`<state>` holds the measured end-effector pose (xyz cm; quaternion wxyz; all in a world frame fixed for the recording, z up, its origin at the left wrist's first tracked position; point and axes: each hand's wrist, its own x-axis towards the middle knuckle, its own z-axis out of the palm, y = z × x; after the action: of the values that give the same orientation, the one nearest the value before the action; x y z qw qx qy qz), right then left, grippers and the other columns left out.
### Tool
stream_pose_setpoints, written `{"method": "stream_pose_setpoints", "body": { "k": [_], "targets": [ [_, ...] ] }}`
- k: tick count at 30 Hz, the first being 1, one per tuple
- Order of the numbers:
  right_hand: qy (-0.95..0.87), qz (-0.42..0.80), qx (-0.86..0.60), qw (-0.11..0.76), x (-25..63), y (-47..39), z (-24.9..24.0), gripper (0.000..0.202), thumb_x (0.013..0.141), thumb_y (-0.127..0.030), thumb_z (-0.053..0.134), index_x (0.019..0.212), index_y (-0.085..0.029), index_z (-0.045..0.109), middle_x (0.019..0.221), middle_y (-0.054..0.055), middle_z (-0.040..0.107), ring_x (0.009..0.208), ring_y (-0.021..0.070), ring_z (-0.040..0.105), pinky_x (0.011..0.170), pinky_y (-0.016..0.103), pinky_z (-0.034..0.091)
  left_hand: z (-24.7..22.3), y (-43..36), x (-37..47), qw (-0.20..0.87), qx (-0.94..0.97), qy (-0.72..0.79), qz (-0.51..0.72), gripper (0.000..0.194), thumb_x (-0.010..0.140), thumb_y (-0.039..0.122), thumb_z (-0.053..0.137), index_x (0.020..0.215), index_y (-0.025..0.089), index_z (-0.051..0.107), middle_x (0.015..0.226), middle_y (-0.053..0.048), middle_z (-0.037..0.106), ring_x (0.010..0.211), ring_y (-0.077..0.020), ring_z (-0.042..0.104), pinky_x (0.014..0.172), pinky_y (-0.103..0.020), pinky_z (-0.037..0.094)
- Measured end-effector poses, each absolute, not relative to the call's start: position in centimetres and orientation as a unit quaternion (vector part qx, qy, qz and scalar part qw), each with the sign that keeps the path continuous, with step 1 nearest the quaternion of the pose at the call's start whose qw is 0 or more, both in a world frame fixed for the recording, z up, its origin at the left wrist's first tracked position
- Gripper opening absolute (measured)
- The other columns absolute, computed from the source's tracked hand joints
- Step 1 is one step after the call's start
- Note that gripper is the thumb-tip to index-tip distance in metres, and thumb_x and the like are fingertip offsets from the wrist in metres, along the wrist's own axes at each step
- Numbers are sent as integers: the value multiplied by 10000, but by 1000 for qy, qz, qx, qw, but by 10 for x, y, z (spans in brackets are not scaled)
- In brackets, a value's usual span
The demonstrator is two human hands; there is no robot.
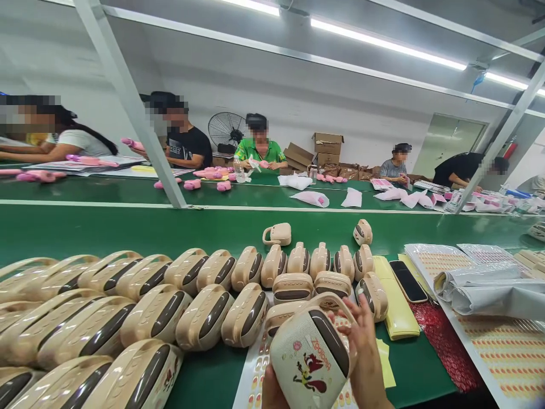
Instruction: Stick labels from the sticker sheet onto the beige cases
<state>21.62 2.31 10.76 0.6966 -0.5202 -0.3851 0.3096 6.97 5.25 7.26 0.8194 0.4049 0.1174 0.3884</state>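
Note:
A cream portable speaker (309, 363) is tilted in front of me, its mesh front facing me, with a red cartoon fox and lettering printed on it. A dark brown panel and a carry handle top it. My left hand (273, 389) grips its lower left side, the fingers mostly hidden behind it. My right hand (367, 352) is at its right side, the fingers at the handle and one finger pointing up with something small and white at its tip. Beneath lies a sheet of small oval stickers (255, 375). Two more speakers (292, 287) stand just behind the held one.
Rows of matching speakers (204, 315) fill the left of the green bench (221, 224). To the right lie yellow paper (394, 295), a phone (409, 281), red bubble wrap (445, 341) and sticker sheets (502, 352). Across the bench, several people handle pink items behind a metal frame (128, 102).

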Motion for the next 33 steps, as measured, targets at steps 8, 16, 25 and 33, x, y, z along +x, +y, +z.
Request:
{"method": "stream_pose_setpoints", "body": {
  "k": [8, 16, 25, 33],
  "targets": [
    [-346, 281, -393, 805, 209, -10, 143, 200, 717, -407, 672, 827, -262, 589, 716, -20, 536, 630, 117, 493, 591, 236, 422, 104, 41, 81, 891, 133, 62, 430, 455, 701, 585, 570, 1056, 313, 653, 997, -43, 711, 1131, -335, 517, 999, -508, 314],
    [-325, 443, -513, 659, 201, -10, 137, 356, 617, -488, 725, 606, -170, 567, 597, -19, 470, 589, 114, 384, 552, 225, 309, 139, 38, 103, 783, 185, 330, 494, 777, 618, 394, 737, 1304, 279, 392, 1002, -49, 687, 927, -271, 629, 805, -368, 491],
    [-404, 399, -587, 577, 218, -17, 115, 347, 660, -495, 681, 614, -161, 595, 629, -12, 469, 588, 116, 409, 549, 232, 347, 133, 35, 113, 770, 233, 365, 468, 735, 574, 461, 752, 1208, 254, 444, 1036, -84, 663, 857, -251, 648, 746, -336, 502],
    [-504, 246, -629, 538, 219, -12, 102, 215, 771, -341, 588, 626, -182, 578, 644, -6, 465, 600, 130, 459, 545, 232, 405, 131, 36, 115, 747, 263, 379, 478, 706, 571, 470, 750, 1172, 253, 450, 1025, -80, 640, 832, -243, 642, 738, -347, 508]
  ]
}}
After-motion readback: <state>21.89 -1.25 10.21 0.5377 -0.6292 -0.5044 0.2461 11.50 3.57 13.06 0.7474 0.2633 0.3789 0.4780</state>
